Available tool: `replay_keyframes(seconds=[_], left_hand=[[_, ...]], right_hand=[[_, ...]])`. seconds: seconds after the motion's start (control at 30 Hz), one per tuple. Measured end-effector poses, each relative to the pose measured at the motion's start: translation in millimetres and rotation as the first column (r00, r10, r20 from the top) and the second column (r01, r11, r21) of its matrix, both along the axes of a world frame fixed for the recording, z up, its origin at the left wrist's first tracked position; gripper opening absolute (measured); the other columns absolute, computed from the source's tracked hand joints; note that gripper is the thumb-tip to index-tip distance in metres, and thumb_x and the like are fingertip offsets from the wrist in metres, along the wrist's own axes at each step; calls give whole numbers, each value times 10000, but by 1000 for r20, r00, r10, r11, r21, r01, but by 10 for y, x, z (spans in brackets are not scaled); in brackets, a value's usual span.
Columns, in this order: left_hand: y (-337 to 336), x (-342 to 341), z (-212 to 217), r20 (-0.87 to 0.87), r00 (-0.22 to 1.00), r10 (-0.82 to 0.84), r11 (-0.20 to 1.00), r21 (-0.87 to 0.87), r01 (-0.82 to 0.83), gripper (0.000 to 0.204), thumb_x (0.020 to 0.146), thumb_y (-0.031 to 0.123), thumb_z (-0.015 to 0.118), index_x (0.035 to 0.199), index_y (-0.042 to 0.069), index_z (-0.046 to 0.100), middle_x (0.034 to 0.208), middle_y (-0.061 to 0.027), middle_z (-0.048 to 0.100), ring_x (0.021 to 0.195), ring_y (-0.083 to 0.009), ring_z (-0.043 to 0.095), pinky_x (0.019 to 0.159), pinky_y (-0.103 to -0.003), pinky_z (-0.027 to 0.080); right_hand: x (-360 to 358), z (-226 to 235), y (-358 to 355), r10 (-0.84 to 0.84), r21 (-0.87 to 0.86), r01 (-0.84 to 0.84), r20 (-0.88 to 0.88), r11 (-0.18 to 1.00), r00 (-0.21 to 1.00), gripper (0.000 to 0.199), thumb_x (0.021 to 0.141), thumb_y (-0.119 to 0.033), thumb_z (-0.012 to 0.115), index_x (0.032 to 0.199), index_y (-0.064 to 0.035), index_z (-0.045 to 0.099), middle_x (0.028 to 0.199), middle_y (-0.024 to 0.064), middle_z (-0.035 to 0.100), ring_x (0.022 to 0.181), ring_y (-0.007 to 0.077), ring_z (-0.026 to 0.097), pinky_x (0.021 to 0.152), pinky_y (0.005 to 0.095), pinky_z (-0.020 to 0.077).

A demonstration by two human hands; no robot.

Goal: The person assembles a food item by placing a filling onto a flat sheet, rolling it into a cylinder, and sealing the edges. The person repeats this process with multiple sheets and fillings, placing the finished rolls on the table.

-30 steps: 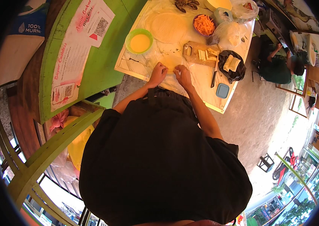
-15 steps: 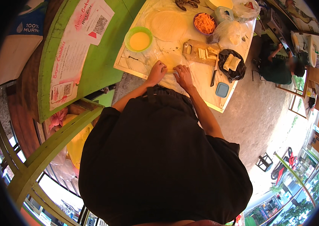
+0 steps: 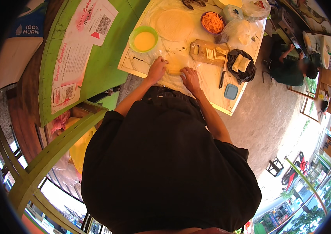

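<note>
A thin, pale wrapper sheet (image 3: pixel 176 65) lies at the near edge of the table, partly folded, and blends with the tabletop. My left hand (image 3: pixel 157 70) is closed at its left side, fingertips pinched on its edge. Bent fingers of my right hand (image 3: pixel 191 80) grip its right near edge. Just right of the wrapper is a wooden cutting board (image 3: pixel 197 50) with pale cut sticks (image 3: pixel 211 54). A knife (image 3: pixel 223 77) lies beside it. Two folded rolls (image 3: pixel 241 64) rest on a black plastic bag (image 3: pixel 249 76).
A green bowl of yellow liquid (image 3: pixel 145 40) stands at the left, next to round stacked wrappers (image 3: pixel 171 24). Shredded carrot (image 3: pixel 212 22) fills a bowl at the back. Clear plastic bags (image 3: pixel 239 34) and a grey-blue lid (image 3: pixel 231 92) sit rightward. Another person (image 3: pixel 288 70) crouches at the far right.
My left hand has shifted left and away from me, along the wrapper's left side. My right hand has stayed nearly in place. More of the wrapper shows between the hands.
</note>
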State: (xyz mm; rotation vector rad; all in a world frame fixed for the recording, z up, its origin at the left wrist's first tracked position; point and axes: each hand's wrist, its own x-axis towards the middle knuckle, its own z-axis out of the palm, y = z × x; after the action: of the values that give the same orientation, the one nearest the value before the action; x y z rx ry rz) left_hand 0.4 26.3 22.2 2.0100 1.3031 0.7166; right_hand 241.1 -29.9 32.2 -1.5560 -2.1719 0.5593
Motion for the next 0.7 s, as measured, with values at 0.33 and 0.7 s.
replay_keyframes(seconds=[0.33,0.7], left_hand=[[239,6,26,-35,977,-212,977,-42,210,47,959,54,611,985,19,592,960,-160,625,966,-390,636,825,-476,519],[376,76,-44,-130,953,-275,960,10,278,81,975,83,605,1013,13,592,971,-171,652,937,-417,652,794,-491,528]], right_hand=[[-8,32,-29,28,45,-28,11,999,1000,275,903,-74,715,1177,-80,690,1161,88,684,1096,315,623,964,451,458],[-15,65,-72,31,26,-31,20,999,999,277,930,-69,710,1206,-81,693,1168,97,682,1107,328,623,951,455,470]])
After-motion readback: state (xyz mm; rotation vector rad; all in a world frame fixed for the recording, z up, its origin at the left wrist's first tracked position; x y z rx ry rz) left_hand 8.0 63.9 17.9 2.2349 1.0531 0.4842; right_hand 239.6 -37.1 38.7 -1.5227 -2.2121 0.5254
